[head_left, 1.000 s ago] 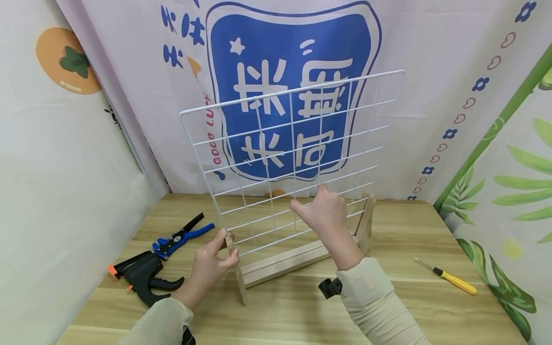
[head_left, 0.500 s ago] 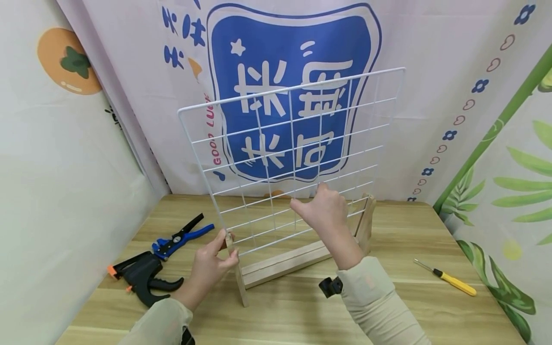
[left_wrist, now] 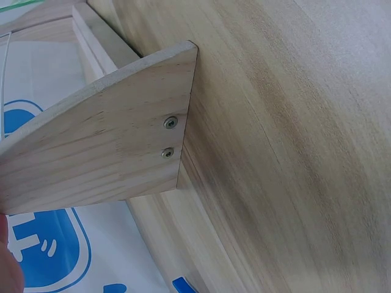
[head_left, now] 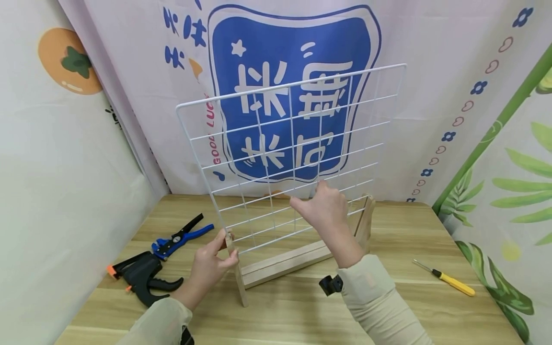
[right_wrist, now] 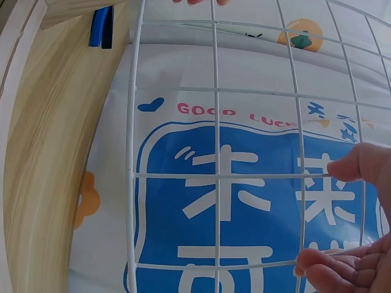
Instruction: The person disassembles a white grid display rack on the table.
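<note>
The white wire grid panel [head_left: 290, 158] stands tilted above the slot of the wooden base [head_left: 288, 262] on the worktop [head_left: 414, 306], its lower edge near the groove. The right hand [head_left: 324, 210] grips its lower wires, and the left hand [head_left: 211, 264] pinches the base's near end piece. The panel could twist or snag in the groove and tip the light base if the grip slackens.

The left hand [head_left: 212, 266] is low, thumb and fingers closed in a pinch, its forearm in a pale sleeve [head_left: 157, 326]. The right hand [head_left: 326, 211] is raised higher, fingers curled in a grip, its wrist bent and forearm angled upward.
</note>
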A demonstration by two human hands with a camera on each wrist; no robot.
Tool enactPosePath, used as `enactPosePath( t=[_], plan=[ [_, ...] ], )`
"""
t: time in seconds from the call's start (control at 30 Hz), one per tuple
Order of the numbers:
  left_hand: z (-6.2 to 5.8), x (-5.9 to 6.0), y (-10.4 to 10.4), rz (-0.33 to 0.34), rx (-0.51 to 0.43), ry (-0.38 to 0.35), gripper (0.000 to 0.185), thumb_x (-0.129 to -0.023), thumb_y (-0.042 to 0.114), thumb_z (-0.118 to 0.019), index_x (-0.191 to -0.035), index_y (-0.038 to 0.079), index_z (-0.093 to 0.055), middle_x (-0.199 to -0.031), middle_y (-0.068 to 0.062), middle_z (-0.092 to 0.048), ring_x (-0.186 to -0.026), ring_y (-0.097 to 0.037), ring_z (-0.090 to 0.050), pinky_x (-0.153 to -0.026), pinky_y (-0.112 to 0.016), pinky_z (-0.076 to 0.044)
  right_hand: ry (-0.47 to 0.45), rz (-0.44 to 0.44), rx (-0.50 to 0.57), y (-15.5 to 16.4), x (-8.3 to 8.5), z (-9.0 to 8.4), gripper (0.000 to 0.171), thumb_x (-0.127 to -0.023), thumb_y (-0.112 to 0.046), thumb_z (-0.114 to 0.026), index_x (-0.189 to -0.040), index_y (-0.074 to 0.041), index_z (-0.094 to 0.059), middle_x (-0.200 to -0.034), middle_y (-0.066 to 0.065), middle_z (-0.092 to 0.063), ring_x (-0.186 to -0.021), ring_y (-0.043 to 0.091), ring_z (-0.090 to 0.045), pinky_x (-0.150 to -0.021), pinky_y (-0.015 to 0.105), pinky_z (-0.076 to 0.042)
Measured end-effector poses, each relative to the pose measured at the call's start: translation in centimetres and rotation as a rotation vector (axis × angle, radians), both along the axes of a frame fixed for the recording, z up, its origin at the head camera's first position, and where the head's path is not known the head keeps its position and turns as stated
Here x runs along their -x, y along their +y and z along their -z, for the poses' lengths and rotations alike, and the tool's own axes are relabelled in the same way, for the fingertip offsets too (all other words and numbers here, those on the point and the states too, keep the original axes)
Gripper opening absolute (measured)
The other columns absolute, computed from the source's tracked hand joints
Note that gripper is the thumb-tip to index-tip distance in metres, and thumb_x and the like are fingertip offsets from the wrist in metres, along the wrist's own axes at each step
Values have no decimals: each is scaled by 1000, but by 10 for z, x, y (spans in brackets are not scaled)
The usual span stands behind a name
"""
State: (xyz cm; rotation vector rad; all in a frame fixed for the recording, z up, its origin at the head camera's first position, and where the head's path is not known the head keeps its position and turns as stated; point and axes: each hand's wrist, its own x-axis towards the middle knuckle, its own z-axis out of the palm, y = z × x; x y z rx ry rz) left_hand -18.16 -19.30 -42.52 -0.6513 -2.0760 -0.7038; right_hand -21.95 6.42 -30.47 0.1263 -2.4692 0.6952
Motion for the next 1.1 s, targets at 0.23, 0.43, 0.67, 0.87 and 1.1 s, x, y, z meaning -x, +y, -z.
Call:
enactPosePath(
  t=[0.23, 0.43, 0.67, 0.87, 1.1],
  plan=[
    [0, 0, 0, -3, -4, -6, 39, -60, 6, -66, -98, 3, -60, -84, -6, -68, -65, -19, -68, -49, -12, -48, 22, 11, -5, 0, 0, -2, 41, -62, -42, -65, -59, -16, -34, -44, -6, -26, -40, 10, -23, -34, 22, -14],
    [1, 0, 0, -8, -2, 2, 40, -59, 5, -66, -98, 3, -60, -83, -6, -69, -64, -19, -67, -47, -11, -47, 42, 5, -15, 0, 0, -4, 40, -62, -41, -65, -59, -16, -34, -43, -6, -25, -40, 9, -20, -34, 21, -12],
    [1, 0, 0, -3, -2, 7, 39, -59, 5, -66, -98, 3, -60, -84, -8, -69, -64, -20, -67, -49, -13, -49, 15, 23, -22, 0, 1, -6, 44, -61, -45, -64, -58, -15, -31, -45, -6, -22, -42, 10, -18, -35, 22, -12],
    [1, -1, 1, -11, 2, 4, 39, -60, 7, -66, -98, 3, -60, -84, -8, -69, -63, -19, -67, -48, -14, -49, 31, 11, -31, 1, 0, -10, 45, -62, -46, -65, -59, -15, -32, -46, -5, -22, -42, 10, -17, -35, 21, -11],
    [1, -2, 1, -11, -13, -29, 36, -65, 11, -64, -100, 3, -59, -87, -9, -69, -65, -21, -68, -50, -17, -51, 82, -4, -47, 0, 0, -12, 45, -63, -47, -66, -60, -12, -38, -46, -6, -21, -40, 8, -16, -35, 20, -11]
  ],
)
